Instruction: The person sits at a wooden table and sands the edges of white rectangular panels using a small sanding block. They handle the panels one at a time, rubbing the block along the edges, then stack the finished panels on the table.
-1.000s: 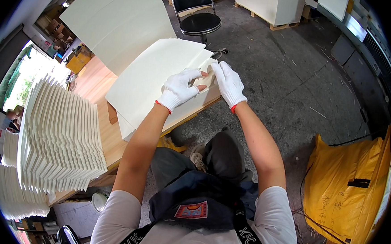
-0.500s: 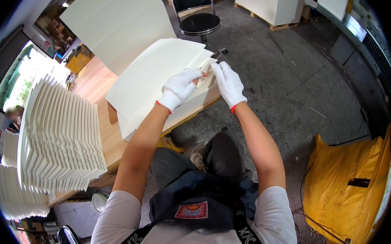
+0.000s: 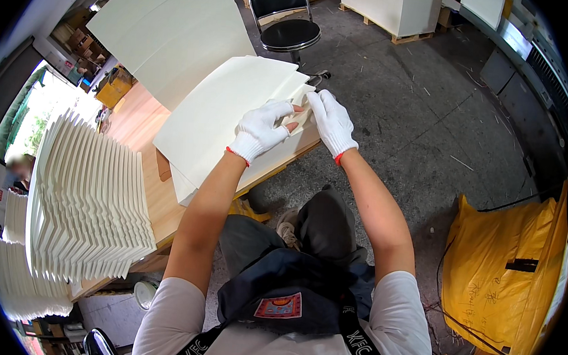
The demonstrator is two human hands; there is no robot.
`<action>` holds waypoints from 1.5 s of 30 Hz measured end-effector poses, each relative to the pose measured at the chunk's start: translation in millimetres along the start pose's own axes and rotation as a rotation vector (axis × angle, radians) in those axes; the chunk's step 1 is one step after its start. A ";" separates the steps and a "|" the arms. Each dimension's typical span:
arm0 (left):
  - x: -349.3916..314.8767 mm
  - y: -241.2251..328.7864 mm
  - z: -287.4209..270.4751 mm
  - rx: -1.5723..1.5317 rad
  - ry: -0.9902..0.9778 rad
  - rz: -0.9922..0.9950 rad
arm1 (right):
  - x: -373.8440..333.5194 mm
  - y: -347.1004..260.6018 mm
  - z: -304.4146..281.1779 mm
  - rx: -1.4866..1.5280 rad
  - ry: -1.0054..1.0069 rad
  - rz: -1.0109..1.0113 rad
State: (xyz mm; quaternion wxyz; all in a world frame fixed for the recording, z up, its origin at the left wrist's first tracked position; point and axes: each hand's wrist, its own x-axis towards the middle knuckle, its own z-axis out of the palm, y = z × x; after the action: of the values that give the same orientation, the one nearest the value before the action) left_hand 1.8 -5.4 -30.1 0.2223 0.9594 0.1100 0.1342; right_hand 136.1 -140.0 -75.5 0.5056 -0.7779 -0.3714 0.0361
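though its edges lie staggered, white sheet stack [image 3: 216, 108], broad, smooth-topped

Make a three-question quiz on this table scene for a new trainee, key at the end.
1. True or false: the right hand is nearer the notched stack than the left hand is.

2. Choose one. The seat of the chair is:
A. red
B. black
C. white

3. Fill the gap: the bare fingertips at the edge of the white sheets belong to the ____ hand.

Key: 1. False; 2. B; 3. left.
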 end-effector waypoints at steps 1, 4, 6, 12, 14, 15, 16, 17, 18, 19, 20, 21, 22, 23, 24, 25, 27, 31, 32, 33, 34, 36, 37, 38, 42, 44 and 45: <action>0.2 0.4 -0.1 -0.003 -0.001 0.004 | 1.0 0.8 0.1 0.015 -0.013 0.019; -1.8 -2.1 3.2 0.114 0.061 0.165 | 2.1 0.2 -2.0 0.016 -0.042 0.059; -5.5 -2.4 4.9 0.223 0.131 0.280 | 1.3 -1.4 -5.7 0.005 -0.020 0.094; -12.7 12.0 0.6 0.224 0.202 0.246 | -6.8 16.8 -28.4 -0.055 0.073 0.254; -16.1 13.7 0.3 0.209 0.175 0.131 | -12.0 11.5 -20.4 0.417 0.130 0.309; -15.8 11.5 1.5 0.201 0.212 0.166 | -15.3 5.8 -13.2 0.655 0.156 0.334; -16.7 6.2 2.2 0.196 0.255 0.191 | -18.3 -10.3 -4.8 1.165 0.110 0.375; -17.2 4.3 3.1 0.189 0.299 0.224 | -9.6 -13.2 3.7 1.363 -0.001 0.498; -19.9 4.6 5.0 0.176 0.357 0.271 | -10.0 -18.0 13.0 1.457 -0.062 0.550; -20.7 6.1 5.5 0.165 0.422 0.320 | -8.8 -29.4 19.2 1.546 -0.129 0.597; -23.4 5.9 3.9 0.156 0.489 0.367 | -11.6 -35.0 25.5 1.487 -0.184 0.597; -34.0 5.8 1.8 0.155 0.546 0.417 | -12.4 -33.0 35.6 1.495 -0.249 0.592; -49.6 9.1 2.3 0.152 0.606 0.474 | -10.6 -26.9 45.6 1.500 -0.309 0.580; -70.2 7.1 3.1 0.164 0.666 0.515 | -13.4 -50.9 47.3 1.509 -0.389 0.577; -94.2 -2.0 4.0 0.082 0.632 0.558 | -23.4 -72.2 40.9 1.406 -0.471 0.715; -120.0 -9.9 7.5 -0.013 0.592 0.612 | -30.1 -74.6 55.3 1.459 -0.453 0.709; -174.8 -20.9 6.8 0.080 0.546 0.514 | -39.8 -78.2 95.1 1.562 -0.436 0.702; -238.0 -47.7 -3.6 0.165 0.488 0.054 | -61.8 -128.9 120.5 1.427 -0.540 0.834; -239.8 -48.6 -6.5 0.188 0.482 -0.031 | -63.2 -128.0 126.5 1.342 -0.485 0.813; -240.7 -48.4 -8.8 0.208 0.474 -0.113 | -64.0 -127.9 128.9 1.318 -0.472 0.798; -241.5 -47.1 -11.5 0.219 0.484 -0.108 | -64.0 -131.4 129.8 1.298 -0.460 0.777; -242.9 -54.6 -10.2 0.184 0.541 -0.107 | -64.1 -141.1 129.2 1.230 -0.400 0.779; -240.4 -57.2 -9.0 0.156 0.568 -0.092 | -62.1 -134.8 125.4 1.196 -0.425 0.716; -240.3 -55.6 -10.8 0.142 0.532 -0.117 | -60.3 -120.3 122.2 1.163 -0.449 0.658; -252.4 -54.2 -6.4 0.203 0.401 -0.394 | -75.8 -111.3 83.6 0.996 -0.404 0.679; -262.5 -56.1 4.1 -0.173 0.544 -0.272 | -94.3 -108.1 49.7 0.995 -0.399 0.742; -269.9 -59.1 9.3 -0.354 0.612 -0.204 | -103.5 -108.2 34.0 1.000 -0.397 0.769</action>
State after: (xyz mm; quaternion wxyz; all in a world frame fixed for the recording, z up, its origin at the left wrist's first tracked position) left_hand -257.9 -30.4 -121.3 0.3539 0.8056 0.2416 0.4091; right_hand -11.8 -154.7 -37.1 0.6788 -0.5052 -0.0920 0.5248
